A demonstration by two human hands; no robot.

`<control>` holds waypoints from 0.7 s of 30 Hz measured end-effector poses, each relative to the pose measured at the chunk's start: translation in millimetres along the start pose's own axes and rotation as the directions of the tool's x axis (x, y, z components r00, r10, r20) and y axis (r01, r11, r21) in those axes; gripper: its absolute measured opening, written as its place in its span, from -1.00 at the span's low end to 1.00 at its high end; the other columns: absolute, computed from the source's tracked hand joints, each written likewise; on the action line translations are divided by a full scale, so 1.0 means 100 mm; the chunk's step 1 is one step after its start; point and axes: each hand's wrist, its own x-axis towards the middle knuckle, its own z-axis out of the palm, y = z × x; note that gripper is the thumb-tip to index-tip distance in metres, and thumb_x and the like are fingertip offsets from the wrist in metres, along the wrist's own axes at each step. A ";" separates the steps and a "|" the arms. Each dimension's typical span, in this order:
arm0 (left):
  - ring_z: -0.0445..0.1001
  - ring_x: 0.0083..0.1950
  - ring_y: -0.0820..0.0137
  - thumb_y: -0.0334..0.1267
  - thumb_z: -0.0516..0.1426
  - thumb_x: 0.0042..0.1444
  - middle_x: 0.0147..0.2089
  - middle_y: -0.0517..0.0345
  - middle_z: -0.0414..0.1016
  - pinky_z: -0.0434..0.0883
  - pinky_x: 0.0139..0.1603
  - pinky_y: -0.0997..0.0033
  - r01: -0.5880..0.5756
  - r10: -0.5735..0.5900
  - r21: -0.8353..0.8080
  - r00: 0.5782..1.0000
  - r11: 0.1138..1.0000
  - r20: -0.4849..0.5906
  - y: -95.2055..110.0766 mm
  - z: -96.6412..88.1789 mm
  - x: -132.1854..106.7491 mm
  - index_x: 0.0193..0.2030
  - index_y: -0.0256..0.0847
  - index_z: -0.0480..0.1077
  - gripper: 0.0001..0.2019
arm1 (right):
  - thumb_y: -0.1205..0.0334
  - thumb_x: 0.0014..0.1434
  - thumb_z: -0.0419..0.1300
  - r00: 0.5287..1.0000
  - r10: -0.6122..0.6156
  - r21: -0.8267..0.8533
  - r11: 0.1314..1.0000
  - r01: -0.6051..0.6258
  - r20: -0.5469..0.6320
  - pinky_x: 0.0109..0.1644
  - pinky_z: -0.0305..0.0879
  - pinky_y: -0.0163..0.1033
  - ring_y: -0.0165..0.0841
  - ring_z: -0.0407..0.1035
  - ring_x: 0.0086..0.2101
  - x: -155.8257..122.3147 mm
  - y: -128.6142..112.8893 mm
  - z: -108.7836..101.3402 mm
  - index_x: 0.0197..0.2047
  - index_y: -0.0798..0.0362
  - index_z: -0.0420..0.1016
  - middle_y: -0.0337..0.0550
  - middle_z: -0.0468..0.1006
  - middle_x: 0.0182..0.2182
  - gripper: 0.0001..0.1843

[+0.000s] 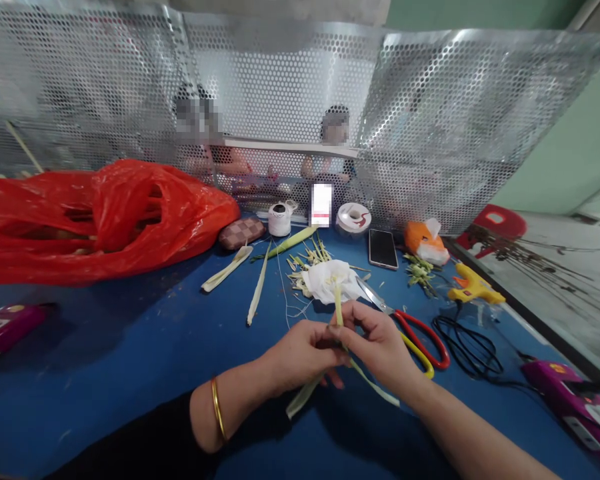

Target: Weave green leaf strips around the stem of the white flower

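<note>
My left hand (300, 351) is pinched around a pale green leaf strip (338, 303), which looks like corn husk. My right hand (380, 339) grips the same piece from the other side, thumb and fingers meeting near the left fingertips. The strip's narrow end points up; two loose tails hang below the hands, and the exact pinch point is partly hidden. Just beyond lies a crumpled white tissue (323, 281) with cut plant bits (300, 267) around it. Large scissors (423, 330) with red and yellow handles lie beside my right hand, blades toward the tissue.
Leaf pieces (260, 287), a thread spool (279, 220), a ribbon roll (354, 218) and a phone (383, 249) lie ahead. At left is a red plastic bag (180, 207). A yellow glue gun (473, 285) and black cord (473, 347) are right. Behind perforated metal (280, 80) sit people.
</note>
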 end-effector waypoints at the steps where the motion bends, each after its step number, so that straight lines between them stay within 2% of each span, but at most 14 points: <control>1: 0.46 -0.55 0.48 -0.18 0.22 -0.05 -0.49 0.21 0.48 0.27 -0.55 0.56 -0.004 0.004 0.005 1.000 1.000 -0.012 -0.01 0.02 0.00 -0.39 -0.26 0.48 -0.83 | 0.25 0.13 0.18 1.000 -0.030 -0.020 0.999 0.030 -0.003 -0.40 0.18 -0.30 -0.41 0.21 -0.50 -0.01 0.00 0.01 -0.48 0.02 0.35 -0.32 0.28 -0.58 -0.84; 5: 0.41 -0.61 0.51 -0.09 0.20 -0.02 -0.50 0.19 0.47 0.21 -0.63 0.58 -0.002 0.005 0.041 0.998 0.999 -0.061 -0.04 0.01 0.01 -0.47 -0.27 0.46 -0.75 | 0.31 0.18 0.14 0.979 -0.203 -0.148 0.969 0.197 -0.029 -0.33 0.23 -0.27 -0.37 0.31 -0.45 -0.06 0.02 0.01 -0.44 0.01 0.34 -0.25 0.41 -0.50 -0.84; 8: 0.36 -0.67 0.52 -0.10 0.17 0.02 -0.56 0.19 0.45 0.13 -0.71 0.60 -0.002 0.009 0.041 0.986 0.999 -0.164 -0.04 -0.04 0.04 -0.50 -0.28 0.47 -0.74 | 0.36 0.20 0.13 0.932 -0.357 -0.283 0.902 0.327 -0.059 -0.29 0.25 -0.25 -0.34 0.36 -0.43 -0.08 0.03 -0.01 -0.36 -0.01 0.39 -0.23 0.47 -0.47 -0.89; 9: 0.37 -0.67 0.52 -0.15 0.16 0.03 -0.59 0.20 0.43 0.12 -0.73 0.61 -0.004 0.002 -0.007 0.982 1.000 -0.187 -0.03 -0.06 0.05 -0.49 -0.28 0.48 -0.77 | 0.38 0.20 0.13 0.902 -0.429 -0.334 0.859 0.389 -0.053 -0.29 0.25 -0.24 -0.34 0.36 -0.43 -0.08 0.03 -0.02 -0.33 -0.01 0.39 -0.22 0.48 -0.47 -0.90; 11: 0.40 -0.65 0.51 -0.28 0.15 0.02 -0.59 0.20 0.44 0.16 -0.72 0.63 0.009 -0.046 -0.181 0.979 0.983 -0.200 -0.02 -0.10 0.08 -0.42 -0.31 0.51 -0.85 | 0.43 0.20 0.12 0.811 -0.585 -0.435 0.727 0.531 0.014 -0.28 0.24 -0.21 -0.34 0.37 -0.44 -0.09 0.02 -0.01 -0.26 0.01 0.40 -0.21 0.50 -0.46 -0.88; 13: 0.37 -0.65 0.55 -0.36 0.16 0.00 -0.57 0.18 0.46 0.21 -0.70 0.65 0.035 -0.114 -0.388 0.976 0.921 -0.183 -0.01 -0.14 0.11 -0.36 -0.35 0.53 -0.88 | 0.46 0.21 0.10 0.713 -0.681 -0.534 0.545 0.646 0.168 -0.27 0.23 -0.19 -0.35 0.36 -0.45 -0.10 0.02 0.01 -0.21 0.05 0.41 -0.18 0.51 -0.46 -0.85; 15: 0.31 -0.67 0.61 -0.38 0.19 0.01 -0.52 0.13 0.49 0.18 -0.72 0.69 0.038 -0.157 -0.534 0.971 0.845 -0.179 0.01 -0.18 0.13 -0.35 -0.39 0.53 -0.89 | 0.45 0.23 0.07 0.660 -0.673 -0.620 0.371 0.691 0.333 -0.28 0.20 -0.16 -0.33 0.35 -0.45 -0.10 0.03 0.04 -0.19 0.10 0.44 -0.15 0.52 -0.44 -0.85; 17: 0.32 -0.65 0.64 -0.38 0.21 0.03 -0.43 0.03 0.53 0.09 -0.77 0.72 0.012 -0.157 -0.607 0.970 0.794 -0.186 0.02 -0.20 0.14 -0.36 -0.42 0.51 -0.90 | 0.44 0.25 0.05 0.651 -0.618 -0.677 0.247 0.693 0.441 -0.29 0.18 -0.13 -0.30 0.34 -0.42 -0.10 0.07 0.06 -0.18 0.13 0.46 -0.11 0.53 -0.41 -0.83; 19: 0.40 -0.59 0.63 -0.42 0.21 0.04 -0.36 -0.02 0.56 0.11 -0.76 0.75 -0.014 -0.144 -0.640 0.970 0.768 -0.194 0.03 -0.21 0.14 -0.36 -0.42 0.50 -0.93 | 0.43 0.26 0.02 0.657 -0.575 -0.691 0.206 0.693 0.488 -0.26 0.19 -0.11 -0.26 0.35 -0.39 -0.10 0.11 0.07 -0.18 0.15 0.46 -0.09 0.53 -0.38 -0.81; 21: 0.48 -0.52 0.58 -0.47 0.18 0.06 -0.32 -0.03 0.57 0.21 -0.70 0.76 -0.026 -0.135 -0.679 0.974 0.733 -0.182 0.05 -0.22 0.13 -0.34 -0.40 0.49 -0.95 | 0.44 0.28 0.01 0.662 -0.547 -0.674 0.222 0.705 0.512 -0.21 0.22 -0.09 -0.25 0.36 -0.35 -0.09 0.14 0.08 -0.18 0.16 0.46 -0.08 0.53 -0.37 -0.80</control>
